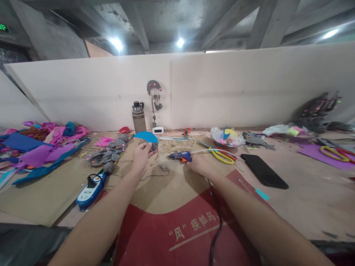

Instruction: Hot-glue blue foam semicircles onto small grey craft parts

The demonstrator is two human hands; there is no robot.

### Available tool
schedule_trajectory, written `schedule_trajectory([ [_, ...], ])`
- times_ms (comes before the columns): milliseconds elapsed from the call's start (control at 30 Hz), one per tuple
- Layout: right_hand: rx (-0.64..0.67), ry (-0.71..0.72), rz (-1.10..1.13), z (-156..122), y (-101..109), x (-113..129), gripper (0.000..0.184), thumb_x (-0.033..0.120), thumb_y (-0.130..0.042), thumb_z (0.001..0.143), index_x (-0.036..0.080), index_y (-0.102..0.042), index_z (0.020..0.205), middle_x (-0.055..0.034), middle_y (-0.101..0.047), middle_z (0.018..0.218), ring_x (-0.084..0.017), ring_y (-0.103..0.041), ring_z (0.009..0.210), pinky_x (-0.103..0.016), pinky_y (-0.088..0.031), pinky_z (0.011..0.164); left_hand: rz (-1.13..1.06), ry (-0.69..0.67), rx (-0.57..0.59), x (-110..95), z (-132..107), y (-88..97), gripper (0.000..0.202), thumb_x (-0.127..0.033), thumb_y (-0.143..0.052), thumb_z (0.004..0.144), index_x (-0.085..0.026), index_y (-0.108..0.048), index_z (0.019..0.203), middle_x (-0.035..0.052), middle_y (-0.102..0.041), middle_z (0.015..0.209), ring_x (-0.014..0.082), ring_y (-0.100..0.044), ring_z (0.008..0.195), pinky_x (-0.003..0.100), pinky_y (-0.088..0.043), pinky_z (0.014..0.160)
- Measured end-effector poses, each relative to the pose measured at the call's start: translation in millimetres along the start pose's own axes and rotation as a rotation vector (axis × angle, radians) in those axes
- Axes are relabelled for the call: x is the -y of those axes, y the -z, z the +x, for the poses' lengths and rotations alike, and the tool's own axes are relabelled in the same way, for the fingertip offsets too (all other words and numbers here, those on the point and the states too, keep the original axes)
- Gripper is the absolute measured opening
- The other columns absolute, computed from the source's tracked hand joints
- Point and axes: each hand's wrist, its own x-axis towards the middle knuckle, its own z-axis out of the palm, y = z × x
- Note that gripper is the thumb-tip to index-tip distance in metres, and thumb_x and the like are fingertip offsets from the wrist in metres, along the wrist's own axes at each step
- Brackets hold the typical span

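White boards (111, 92) back the cluttered surface (310, 199). Fingers (146, 147) of the left hand (140, 158) pinch the blue-and-gray disc (145, 137) low down, most of it rising beyond them; the right hand (200, 164) grasps the glue gun (181, 156), its handle apparently hidden.

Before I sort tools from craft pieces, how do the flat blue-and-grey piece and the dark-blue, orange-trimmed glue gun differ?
The flat blue-and-grey piece is rounded; the dark-blue glue gun is elongated. The piece, in the left hand, shows its broad face; the gun, in the right hand, points left. The piece is brighter blue; the gun has orange parts. Both show blue.
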Motion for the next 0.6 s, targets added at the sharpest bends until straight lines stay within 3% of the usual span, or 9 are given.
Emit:
schedule_trajectory([
  [167,-0.030,-0.048,0.063,7.4,-1.2,-4.5,0.023,0.025,-0.060,0.074,0.013,-0.066,0.093,-0.0127,-0.070,0.089,-0.022,-0.063,0.077,-0.026,-0.041,0.062,0.027,0.001,-0.013,-2.5,-3.0,-2.8,0.014,-0.025,-0.065,0.077,-0.012,-0.063,0.075,0.0060,-0.068,0.082,0.0130,-0.065,0.071,0.031,-0.055,0.076],
  [267,-0.133,-0.059,0.157,6.1,2.0,-0.3,0.021,0.024,-0.056,0.074,0.014,-0.063,0.091,-0.0117,-0.069,0.089,-0.022,-0.063,0.077,-0.027,-0.042,0.062,0.030,-0.008,-0.004,-3.1,-3.5,-2.7,0.015,-0.026,-0.065,0.077,-0.011,-0.062,0.075,0.0064,-0.068,0.082,0.0120,-0.064,0.070,0.032,-0.055,0.077],
  [400,-0.269,-0.022,0.471,-2.1,10.8,10.1,0.026,0.020,-0.051,0.073,0.016,-0.052,0.099,-0.0052,-0.067,0.078,-0.017,-0.062,0.066,-0.027,-0.044,0.059,0.044,0.007,0.014,-2.4,-4.0,-3.7,0.016,-0.026,-0.066,0.076,-0.011,-0.061,0.076,0.0070,-0.068,0.083,0.0121,-0.064,0.071,0.033,-0.055,0.078],
  [500,-0.253,0.062,0.754,-9.5,14.7,19.0,0.035,0.021,-0.050,0.074,0.018,-0.044,0.108,0.0014,-0.064,0.068,-0.015,-0.058,0.054,-0.026,-0.044,0.053,0.056,0.030,0.009,-2.1,-5.2,-6.8,0.014,-0.023,-0.066,0.076,-0.011,-0.060,0.075,0.0064,-0.067,0.081,0.0125,-0.065,0.072,0.033,-0.056,0.078],
  [600,-0.227,0.169,0.916,-14.3,15.2,25.8,0.037,0.023,-0.054,0.073,0.019,-0.046,0.109,0.0012,-0.064,0.071,-0.014,-0.057,0.056,-0.026,-0.045,0.054,0.053,0.024,0.016,-2.1,-6.4,-9.0,0.012,-0.021,-0.067,0.074,-0.012,-0.059,0.075,0.0051,-0.067,0.079,0.0126,-0.065,0.073,0.034,-0.056,0.080],
])
